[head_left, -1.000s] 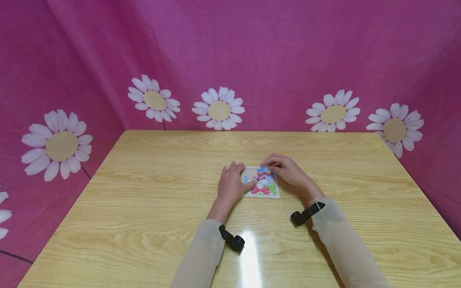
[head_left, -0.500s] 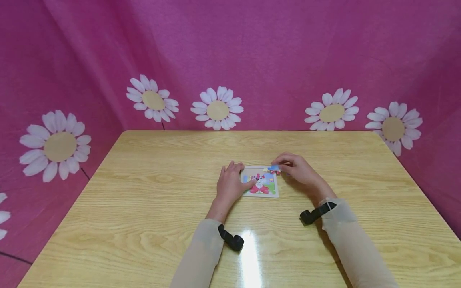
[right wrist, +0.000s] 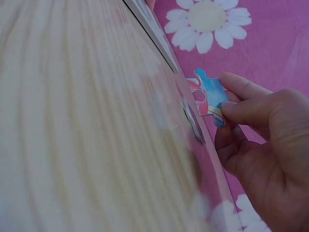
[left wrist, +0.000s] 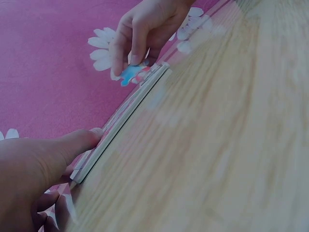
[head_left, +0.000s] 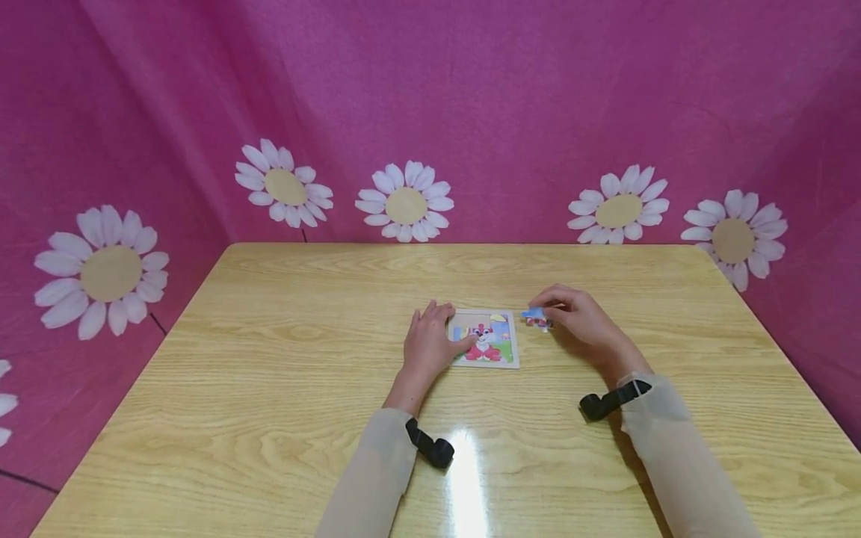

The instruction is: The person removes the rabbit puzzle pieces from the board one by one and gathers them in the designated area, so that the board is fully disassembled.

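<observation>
A small square jigsaw puzzle (head_left: pixel 486 365) with a pale frame and a red-and-white cartoon animal lies on the table; its upper-left part shows bare backing. My left hand (head_left: pixel 428 344) holds it by the left side, thumb across the picture and fingers along the edge. Just right of the frame, my right hand (head_left: pixel 584 323) pinches a blue and red puzzle piece (right wrist: pixel 212 94) between thumb and fingertips. That piece is clear of the frame. In the right wrist view, a thin flat thing (right wrist: pixel 193 123) lies on the table beneath it, seen edge-on.
The wooden table (head_left: pixel 269 359) reaches back to a pink cloth (head_left: pixel 504 112) printed with white daisies. A bright reflection shines on the tabletop near the front. Each wrist carries a black camera strap (head_left: pixel 615 400).
My right hand has drawn the puzzle piece out of the frame's upper right and moved it rightward, baring backing there. The left hand stays in place on the puzzle.
</observation>
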A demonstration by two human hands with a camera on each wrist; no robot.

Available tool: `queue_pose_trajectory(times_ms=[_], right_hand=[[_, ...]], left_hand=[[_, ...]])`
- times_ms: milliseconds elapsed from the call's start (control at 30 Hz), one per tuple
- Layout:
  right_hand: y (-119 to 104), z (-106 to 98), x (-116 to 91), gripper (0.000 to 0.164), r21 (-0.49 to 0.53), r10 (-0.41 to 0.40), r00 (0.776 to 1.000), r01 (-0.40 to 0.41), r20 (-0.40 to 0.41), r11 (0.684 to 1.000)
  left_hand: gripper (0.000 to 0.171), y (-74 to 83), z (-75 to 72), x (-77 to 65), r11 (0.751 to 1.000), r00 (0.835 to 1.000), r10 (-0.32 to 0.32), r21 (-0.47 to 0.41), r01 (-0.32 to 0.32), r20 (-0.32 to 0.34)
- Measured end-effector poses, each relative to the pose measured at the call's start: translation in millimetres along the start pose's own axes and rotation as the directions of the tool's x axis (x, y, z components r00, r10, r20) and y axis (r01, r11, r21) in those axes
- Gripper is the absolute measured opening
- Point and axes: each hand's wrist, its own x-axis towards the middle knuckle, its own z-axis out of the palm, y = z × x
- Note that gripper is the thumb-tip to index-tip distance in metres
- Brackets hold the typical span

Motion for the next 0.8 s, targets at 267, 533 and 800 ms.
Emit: queue_pose_trajectory(times_ms=[267, 533, 800], right_hand=[[11, -14, -11, 0.023, -0.021, 0.018, 0.999, -0.019, -0.027, 1.0], [18, -26, -22, 0.02, -0.021, 0.005, 0.998, -0.006, -0.055, 1.0], [22, -35, -28, 0.021, -0.061, -0.029, 0.997, 0.025, -0.07, 0.998]], left_hand=[[0.068, 0.3, -0.3, -0.5, 1.0, 1.0, -0.002, 0.0, 0.002, 0.002], [0.066, 0.6, 0.2, -0.5, 1.0, 1.0, 0.006, -0.009, -0.006, -0.004], [0.066, 0.5, 0.4, -0.4, 1.0, 1.0, 0.007, 0.002, -0.007, -0.007]])
